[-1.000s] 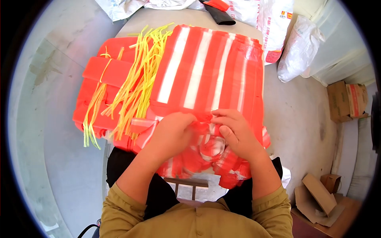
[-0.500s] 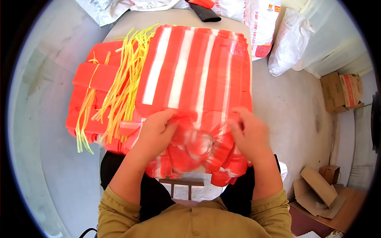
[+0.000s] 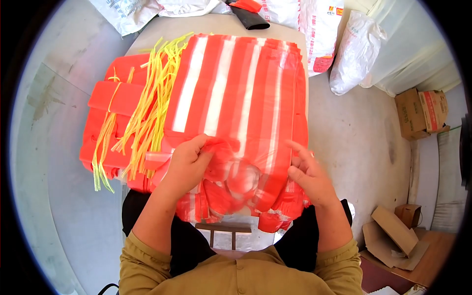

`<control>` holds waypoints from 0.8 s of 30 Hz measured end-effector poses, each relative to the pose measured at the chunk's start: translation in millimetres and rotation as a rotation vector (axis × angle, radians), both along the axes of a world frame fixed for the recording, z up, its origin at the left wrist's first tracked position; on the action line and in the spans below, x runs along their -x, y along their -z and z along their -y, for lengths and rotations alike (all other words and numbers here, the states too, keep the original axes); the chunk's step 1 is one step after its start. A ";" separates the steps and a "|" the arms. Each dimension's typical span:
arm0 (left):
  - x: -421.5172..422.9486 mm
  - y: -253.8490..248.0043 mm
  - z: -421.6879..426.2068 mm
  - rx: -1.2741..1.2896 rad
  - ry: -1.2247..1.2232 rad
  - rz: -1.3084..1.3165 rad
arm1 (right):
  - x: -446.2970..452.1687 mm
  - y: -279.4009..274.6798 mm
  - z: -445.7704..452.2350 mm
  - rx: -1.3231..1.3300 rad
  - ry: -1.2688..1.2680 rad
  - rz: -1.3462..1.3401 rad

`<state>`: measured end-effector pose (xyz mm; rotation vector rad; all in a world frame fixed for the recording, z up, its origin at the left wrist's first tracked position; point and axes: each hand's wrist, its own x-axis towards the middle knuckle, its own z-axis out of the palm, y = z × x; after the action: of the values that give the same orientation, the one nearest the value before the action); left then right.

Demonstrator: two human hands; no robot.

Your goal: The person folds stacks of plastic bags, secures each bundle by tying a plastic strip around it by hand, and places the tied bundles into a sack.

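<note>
A thick stack of red-and-white striped plastic bags (image 3: 231, 88) lies flat before me, its near end crumpled and loose over the table's edge. With thumb and fingers closed, my left hand (image 3: 186, 164) pinches the top plastic bag (image 3: 223, 150) at its near left part. My right hand (image 3: 310, 178) is at the stack's near right edge, its thumb and fingers apart and nothing held between them. Between the hands, the thin plastic is bunched and partly see-through. Yellow plastic strips (image 3: 157, 93) lie along the stack's left side.
Folded red bundles (image 3: 120, 96), one tied with yellow strips, sit to the left. A black tube-like object (image 3: 251, 19) and white printed sacks (image 3: 322, 34) are at the back. A white bag (image 3: 354, 54) stands on the floor, with cardboard boxes (image 3: 413, 113) farther right.
My right hand has opened its fingers and moved slightly right and down, off the plastic. The left hand keeps its pinch. The whole view has shifted slightly.
</note>
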<state>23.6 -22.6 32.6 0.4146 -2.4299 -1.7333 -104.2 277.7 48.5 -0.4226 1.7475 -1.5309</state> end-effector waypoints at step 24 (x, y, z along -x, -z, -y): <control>-12.2 -3.5 3.7 0.602 0.382 -0.264 | 6.3 -4.0 58.8 0.015 -0.310 0.199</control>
<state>35.7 -26.3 36.0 -0.3415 -2.7642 -0.9658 -110.5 218.8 52.6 -0.5049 1.4430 -1.3166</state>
